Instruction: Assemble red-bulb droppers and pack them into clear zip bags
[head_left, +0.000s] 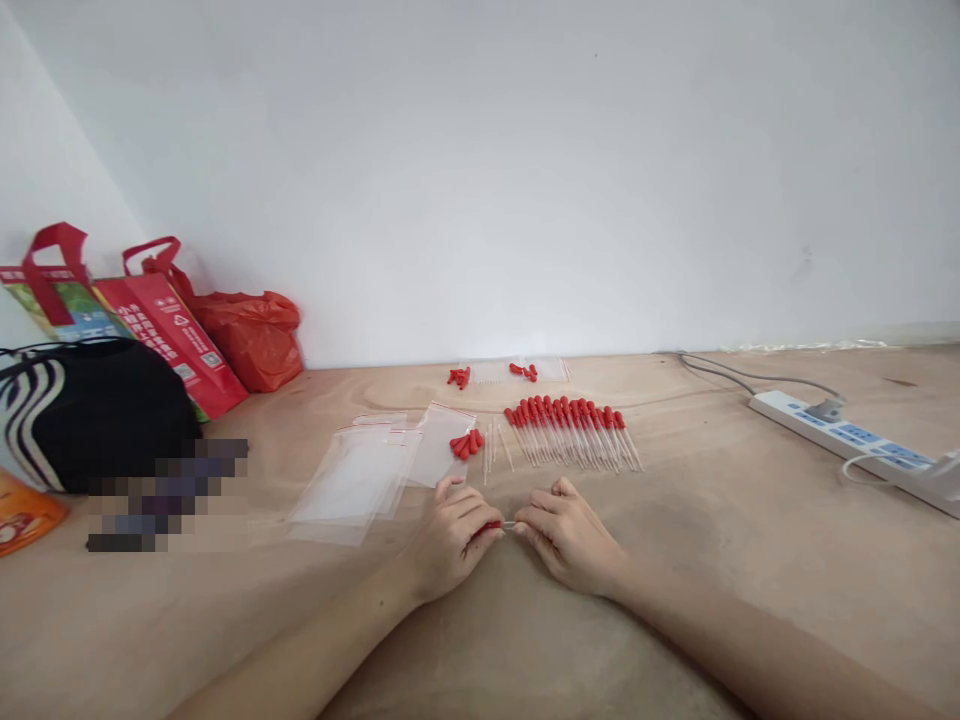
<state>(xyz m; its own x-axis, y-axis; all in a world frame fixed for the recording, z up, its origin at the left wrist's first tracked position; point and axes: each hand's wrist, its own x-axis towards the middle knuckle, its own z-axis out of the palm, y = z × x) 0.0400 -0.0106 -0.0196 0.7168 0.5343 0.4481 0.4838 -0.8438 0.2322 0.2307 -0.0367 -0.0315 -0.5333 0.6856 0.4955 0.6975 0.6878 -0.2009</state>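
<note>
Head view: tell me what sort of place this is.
Probably a makeshift home packing spot on a bare plywood surface: rows of red-bulbed droppers, clear zip bags, a power strip, shopping bags against the wall.

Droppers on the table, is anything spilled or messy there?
Nothing looks spilled. The finished droppers lie in a neat row. A few loose red bulbs sit beside the clear bags. The left hand and right hand together hold one dropper.

No text can be read: the red shopping bag [176, 335] at far left bears white print and a square code, and the orange packet [22, 515] some marks, all too small.
</note>
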